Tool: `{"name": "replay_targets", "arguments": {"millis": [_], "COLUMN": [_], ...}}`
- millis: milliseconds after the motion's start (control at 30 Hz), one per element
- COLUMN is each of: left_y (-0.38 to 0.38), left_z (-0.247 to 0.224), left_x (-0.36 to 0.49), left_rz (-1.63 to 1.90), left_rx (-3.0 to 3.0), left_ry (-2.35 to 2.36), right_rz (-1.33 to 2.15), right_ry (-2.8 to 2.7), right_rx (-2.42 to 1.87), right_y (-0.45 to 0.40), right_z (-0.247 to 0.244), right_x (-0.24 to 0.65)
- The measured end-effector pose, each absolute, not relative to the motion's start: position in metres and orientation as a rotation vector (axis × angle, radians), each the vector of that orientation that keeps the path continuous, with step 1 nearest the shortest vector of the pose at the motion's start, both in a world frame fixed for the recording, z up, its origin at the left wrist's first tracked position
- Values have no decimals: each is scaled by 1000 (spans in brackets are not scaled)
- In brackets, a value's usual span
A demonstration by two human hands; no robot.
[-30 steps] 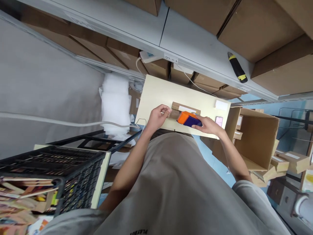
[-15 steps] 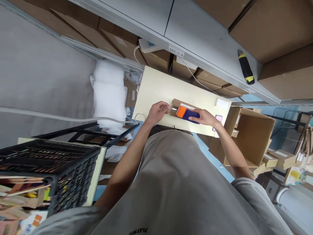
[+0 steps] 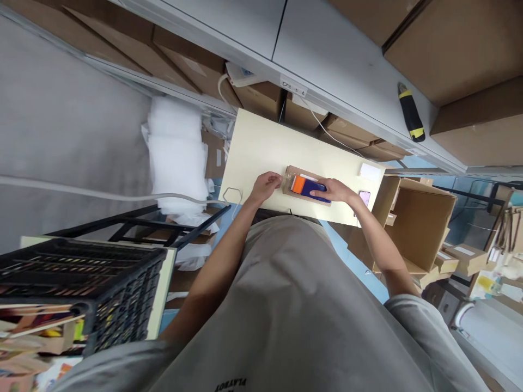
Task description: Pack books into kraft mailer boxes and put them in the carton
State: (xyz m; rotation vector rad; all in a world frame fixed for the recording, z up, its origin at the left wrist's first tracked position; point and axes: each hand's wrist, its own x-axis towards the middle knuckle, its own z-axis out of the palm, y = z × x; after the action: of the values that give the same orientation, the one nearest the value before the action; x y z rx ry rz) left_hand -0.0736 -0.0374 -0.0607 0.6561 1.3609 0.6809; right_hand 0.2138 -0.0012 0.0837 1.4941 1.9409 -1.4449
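Orange-and-navy tape dispenser (image 3: 309, 189) sits over a narrow cardboard box (image 3: 301, 170) on the cream tabletop (image 3: 261, 141), clasped by the right hand (image 3: 335, 190). The left hand (image 3: 266, 186) curls beside the box's end; whether it pinches anything, I cannot tell. Taping seems in hand; the next move likely calls for even pressure.

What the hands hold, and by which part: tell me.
The right hand grips the orange-and-blue tool by its blue end. Whether the left hand pinches anything cannot be told.
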Motion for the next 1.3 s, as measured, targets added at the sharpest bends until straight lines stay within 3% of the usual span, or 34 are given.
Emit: {"name": "replay_targets", "arguments": {"millis": [300, 767, 1300], "left_y": [-40, -41, -38], "left_z": [-86, -80, -59], "left_x": [-64, -61, -61], "left_rz": [673, 708, 681], "left_rx": [492, 553, 1102], "left_ry": [1233, 1288, 1647], "right_rz": [-1433, -1442, -1444], "right_ry": [1927, 1900, 1851], "right_rx": [1504, 1531, 1587], "right_y": [-3, -2, 1], "right_z": [84, 88, 90], "right_x": [207, 207, 205]}}
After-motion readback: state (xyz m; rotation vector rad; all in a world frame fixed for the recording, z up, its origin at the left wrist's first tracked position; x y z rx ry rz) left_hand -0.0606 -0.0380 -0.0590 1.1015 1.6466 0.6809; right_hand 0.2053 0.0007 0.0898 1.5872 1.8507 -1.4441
